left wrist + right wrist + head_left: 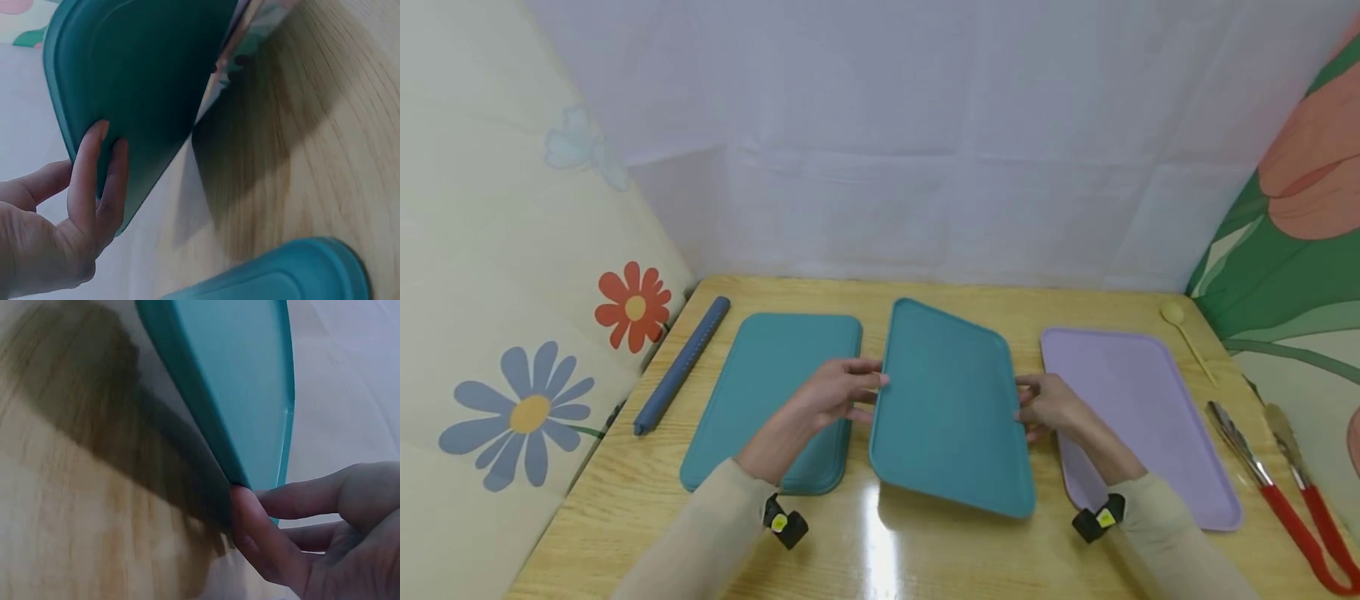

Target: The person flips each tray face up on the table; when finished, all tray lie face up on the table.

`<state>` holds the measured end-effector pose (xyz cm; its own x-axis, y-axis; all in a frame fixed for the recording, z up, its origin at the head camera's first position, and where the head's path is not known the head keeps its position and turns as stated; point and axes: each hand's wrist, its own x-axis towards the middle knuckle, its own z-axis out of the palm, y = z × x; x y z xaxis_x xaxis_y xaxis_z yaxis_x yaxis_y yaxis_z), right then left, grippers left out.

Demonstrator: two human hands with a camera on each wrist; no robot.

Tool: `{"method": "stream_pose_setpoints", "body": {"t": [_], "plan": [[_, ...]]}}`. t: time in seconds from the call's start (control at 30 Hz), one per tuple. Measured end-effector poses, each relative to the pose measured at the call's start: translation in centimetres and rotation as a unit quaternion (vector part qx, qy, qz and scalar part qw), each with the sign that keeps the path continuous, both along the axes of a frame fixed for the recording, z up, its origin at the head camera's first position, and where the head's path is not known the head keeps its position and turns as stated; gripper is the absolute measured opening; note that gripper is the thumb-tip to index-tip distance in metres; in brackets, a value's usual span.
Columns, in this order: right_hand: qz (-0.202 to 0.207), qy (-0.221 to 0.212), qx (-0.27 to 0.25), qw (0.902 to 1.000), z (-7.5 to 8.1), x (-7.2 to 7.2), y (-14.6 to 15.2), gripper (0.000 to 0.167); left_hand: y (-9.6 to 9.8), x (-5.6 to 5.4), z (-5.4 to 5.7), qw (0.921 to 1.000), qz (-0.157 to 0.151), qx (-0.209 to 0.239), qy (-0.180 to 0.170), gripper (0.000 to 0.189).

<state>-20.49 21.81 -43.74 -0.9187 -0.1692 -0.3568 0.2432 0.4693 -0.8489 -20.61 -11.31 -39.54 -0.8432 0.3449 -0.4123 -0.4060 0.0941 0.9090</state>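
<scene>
A teal tray (951, 408) is held between both hands, tilted over the middle of the table with its left side higher than its right. My left hand (838, 390) pinches its left edge; in the left wrist view two fingers (87, 169) lie against the dark underside. At the opposite edge, my right hand (1051, 404) grips the rim, and the right wrist view shows fingertips (247, 509) at that rim. A second teal tray (775, 358) lies flat on the left, partly covered by the left hand and forearm. To the right lies a lilac tray (1138, 392), partly behind the right forearm.
On the wooden table (827, 542), a dark blue ridged bar (683, 367) lies along the left edge. At the right are a small yellow spoon (1187, 342) and red-handled metal tongs (1288, 500). A pale cloth (925, 167) hangs behind the table, with flowered cloths at both sides.
</scene>
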Motion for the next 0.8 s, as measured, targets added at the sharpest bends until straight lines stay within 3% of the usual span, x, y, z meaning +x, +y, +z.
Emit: {"method": "stream_pose_setpoints", "body": {"t": [0.27,0.8], "plan": [[0.003,0.013,0.035,0.9993,0.8,-1.1,0.7,0.070,0.3,-0.8,-1.7,0.9993,-0.006,-0.037,0.008,0.053],[-0.002,0.018,0.054,0.9984,0.2,-1.8,0.9,0.071,1.8,-1.2,-3.9,0.9905,0.013,-0.134,0.025,0.048]]}}
